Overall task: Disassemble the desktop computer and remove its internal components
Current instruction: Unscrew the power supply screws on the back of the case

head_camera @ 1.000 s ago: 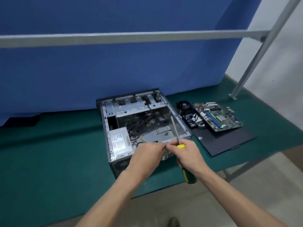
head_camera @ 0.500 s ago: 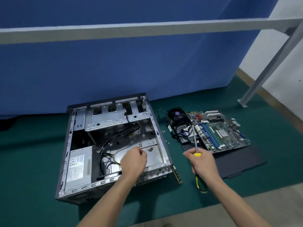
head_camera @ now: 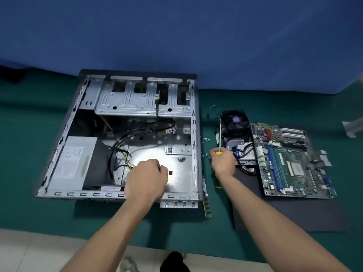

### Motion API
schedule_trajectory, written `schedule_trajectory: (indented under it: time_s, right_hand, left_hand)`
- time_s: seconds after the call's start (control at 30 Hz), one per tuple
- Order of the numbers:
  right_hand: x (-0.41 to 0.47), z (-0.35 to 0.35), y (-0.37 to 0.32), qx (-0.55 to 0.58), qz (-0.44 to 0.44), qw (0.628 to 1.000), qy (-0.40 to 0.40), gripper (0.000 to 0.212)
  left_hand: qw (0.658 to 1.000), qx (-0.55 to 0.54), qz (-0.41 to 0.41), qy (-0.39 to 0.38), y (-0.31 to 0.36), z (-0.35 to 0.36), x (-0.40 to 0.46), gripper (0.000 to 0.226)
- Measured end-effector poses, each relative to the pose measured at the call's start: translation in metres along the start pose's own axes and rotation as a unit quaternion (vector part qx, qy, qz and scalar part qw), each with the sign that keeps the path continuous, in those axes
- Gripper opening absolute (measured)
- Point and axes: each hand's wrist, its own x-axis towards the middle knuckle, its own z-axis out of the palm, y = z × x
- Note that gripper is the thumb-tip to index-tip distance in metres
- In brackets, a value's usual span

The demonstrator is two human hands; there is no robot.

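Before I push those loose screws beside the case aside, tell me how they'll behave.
The screws are tiny and scattered loose on the green mat, so they would probably roll or scatter under a careless sweep. They look very light, so easy to flick away. The mat's soft-looking surface may slow them somewhat. Pinching each one could be fiddly.

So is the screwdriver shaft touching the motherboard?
Apart. The head view shows the screwdriver shaft over the fan, well left of the motherboard.

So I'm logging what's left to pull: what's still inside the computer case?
Inside the computer case: power supply, black cables, drive cage. The left hand covers part of the floor.
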Motion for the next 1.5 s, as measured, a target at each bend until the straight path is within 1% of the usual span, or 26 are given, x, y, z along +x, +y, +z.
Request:
schedule_trajectory:
  time_s: [0.1, 0.2, 0.37, 0.43, 0.53, 0.6, 0.67, 0.7, 0.77, 0.87, 0.93, 1.07, 1.13, 1.17, 1.23, 1.3, 1.37, 1.43, 1.5]
  right_hand:
    - [0.015, 0.013, -0.003, -0.043, -0.005, 0.999, 0.016, 0.018]
    - [0.023, 0.02, -0.004, -0.077, -0.003, 0.997, 0.031, 0.019]
    - [0.028, 0.022, 0.0, -0.116, -0.014, 0.993, 0.014, 0.021]
    - [0.026, 0.018, 0.003, -0.094, -0.026, 0.995, -0.006, 0.018]
    - [0.013, 0.007, 0.008, -0.024, -0.039, 0.997, -0.065, 0.011]
    - [0.001, -0.002, 0.015, -0.021, -0.045, 0.993, -0.106, 0.012]
    - [-0.01, -0.01, 0.027, -0.071, -0.066, 0.986, -0.137, 0.014]
    - [-0.014, -0.014, 0.034, -0.113, -0.079, 0.98, -0.144, 0.017]
    - [-0.022, -0.021, 0.047, -0.204, -0.097, 0.964, -0.14, 0.026]
    - [-0.028, -0.021, 0.053, -0.298, -0.111, 0.937, -0.142, 0.035]
    - [-0.029, -0.018, 0.051, -0.324, -0.116, 0.929, -0.136, 0.036]
    - [-0.034, -0.015, 0.044, -0.341, -0.105, 0.925, -0.133, 0.039]
    - [-0.043, -0.021, 0.039, -0.352, -0.115, 0.922, -0.111, 0.036]
    - [-0.048, -0.026, 0.036, -0.351, -0.128, 0.923, -0.09, 0.032]
    - [-0.058, -0.041, 0.025, -0.312, -0.155, 0.936, -0.052, 0.024]
    - [-0.069, -0.056, 0.009, -0.252, -0.176, 0.951, -0.04, 0.028]
    - [-0.086, -0.063, -0.009, -0.2, -0.206, 0.957, -0.045, 0.031]
    - [-0.109, -0.06, -0.029, -0.18, -0.252, 0.949, -0.058, 0.029]
    - [-0.134, -0.047, -0.047, -0.195, -0.306, 0.928, -0.084, 0.02]
  left_hand:
    - [1.0, 0.012, -0.007, 0.005, 0.003, 0.002, -0.001, 0.029]
    - [1.0, 0.018, -0.008, 0.009, 0.003, 0.003, -0.002, 0.029]
    - [1.0, 0.018, -0.015, 0.016, 0.003, 0.003, -0.002, 0.031]
    - [1.0, 0.019, -0.012, 0.015, 0.002, 0.004, -0.002, 0.031]
    - [1.0, 0.017, -0.008, 0.004, 0.003, 0.003, -0.001, 0.029]
    - [1.0, 0.019, -0.003, -0.005, 0.004, 0.001, -0.001, 0.029]
    - [1.0, 0.018, 0.002, -0.011, 0.005, 0.0, -0.001, 0.029]
    - [1.0, 0.019, 0.003, -0.012, 0.005, -0.001, -0.002, 0.029]
    - [1.0, 0.021, 0.007, -0.012, 0.005, -0.001, -0.002, 0.029]
    - [1.0, 0.015, 0.008, -0.013, 0.004, -0.001, -0.001, 0.029]
    - [1.0, 0.012, 0.011, -0.012, 0.003, -0.001, 0.0, 0.029]
    - [1.0, -0.004, 0.018, -0.005, 0.002, -0.001, 0.001, 0.029]
    - [1.0, -0.016, 0.021, -0.001, 0.001, -0.001, 0.0, 0.03]
    - [0.999, -0.033, 0.012, 0.002, 0.001, -0.001, -0.001, 0.029]
    - [0.997, -0.08, -0.02, 0.003, -0.001, -0.003, 0.0, 0.026]
    - [0.989, -0.144, -0.036, -0.012, -0.002, -0.007, 0.001, 0.021]
    - [0.973, -0.225, -0.032, -0.035, -0.005, -0.015, 0.001, 0.013]
    - [0.963, -0.267, -0.016, -0.038, -0.014, -0.026, -0.002, 0.015]
    - [0.966, -0.258, 0.015, -0.026, -0.034, -0.039, -0.005, 0.021]
